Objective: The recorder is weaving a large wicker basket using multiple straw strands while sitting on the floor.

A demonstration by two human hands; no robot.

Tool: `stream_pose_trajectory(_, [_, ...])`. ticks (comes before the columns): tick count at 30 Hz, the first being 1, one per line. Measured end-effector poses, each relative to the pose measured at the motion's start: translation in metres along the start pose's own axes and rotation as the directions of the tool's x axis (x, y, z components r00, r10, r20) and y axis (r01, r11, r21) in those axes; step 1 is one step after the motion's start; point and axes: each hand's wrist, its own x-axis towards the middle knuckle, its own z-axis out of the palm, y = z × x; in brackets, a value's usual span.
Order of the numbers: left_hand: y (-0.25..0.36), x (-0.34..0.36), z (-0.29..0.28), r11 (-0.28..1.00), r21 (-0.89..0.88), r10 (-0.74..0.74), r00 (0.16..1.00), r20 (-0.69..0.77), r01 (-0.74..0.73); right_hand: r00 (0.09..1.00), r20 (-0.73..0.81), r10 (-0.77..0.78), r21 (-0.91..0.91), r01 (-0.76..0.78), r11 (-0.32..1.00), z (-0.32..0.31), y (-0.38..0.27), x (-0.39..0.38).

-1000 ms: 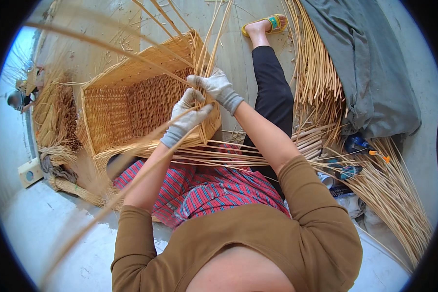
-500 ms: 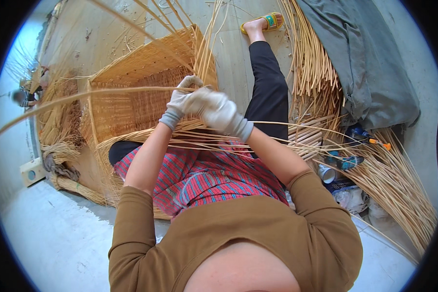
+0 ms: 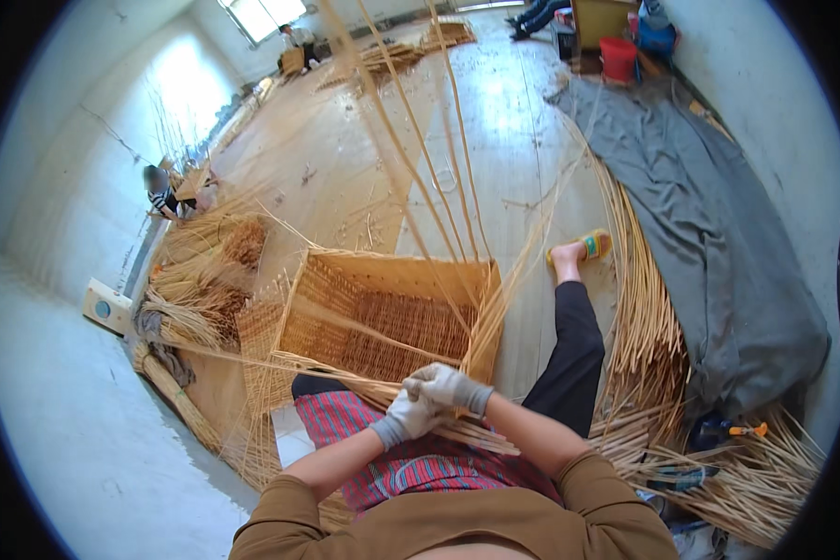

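A rectangular woven wicker basket (image 3: 397, 265) lies in front of my lap, its hollow toward me and its floor of darker weave. My left hand (image 3: 407, 418), in a pale work glove, is closed round wicker rods (image 3: 369, 385) along the basket's near edge. Just above it and touching it, my right hand (image 3: 446, 385), gloved alike, is closed on rods at the same spot; its fingertips are partly hidden. Long loose rods (image 3: 411, 121) rise from the basket's right corner, some blurred. Others trail off to the left.
Cut rods (image 3: 649, 327) lie in a heap on my right beside a grey cloth (image 3: 719, 243). A second bundle (image 3: 210, 252) is on the left. Farther off, a red bucket (image 3: 618, 58) stands by the wall. Other people sit at the far left and back.
The view has tilted up to show more of the room. My hands have come down to the basket's near edge; the long rod held out to the left has swung away.
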Motion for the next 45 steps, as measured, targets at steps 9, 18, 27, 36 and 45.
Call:
stream_pose_trajectory(9, [0.02, 0.012, -0.028, 0.996, -0.083, 0.014, 1.0, 0.008, -0.013, 0.45, -0.633, -0.63, -0.516, 0.362, 0.776, 0.017, -0.02, -0.058])
stream_pose_trajectory(18, [0.014, 0.008, -0.005, 0.999, -0.045, -0.006, 0.99, -0.141, -0.001, 0.339, -0.85, -0.404, -0.439, -0.03, 0.898, 0.005, -0.027, -0.071])
stream_pose_trajectory(27, [-0.014, 0.061, -0.05, 0.762, -0.611, -0.368, 0.919, -0.139, 0.213, 0.465, -0.686, -0.56, -0.659, -0.072, 0.749, -0.033, -0.013, -0.034])
stream_pose_trajectory(36, [-0.007, 0.101, -0.021, 0.357, -0.917, -0.347, 0.937, 0.05, 0.181, 0.859, -0.331, -0.39, -0.328, 0.282, 0.902, -0.113, -0.096, -0.06])
stream_pose_trajectory(45, [-0.036, 0.142, 0.006, 0.496, -0.865, -0.378, 0.915, -0.142, 0.071, 0.315, -0.915, -0.253, -0.075, 0.482, 0.873, -0.181, 0.047, -0.046])
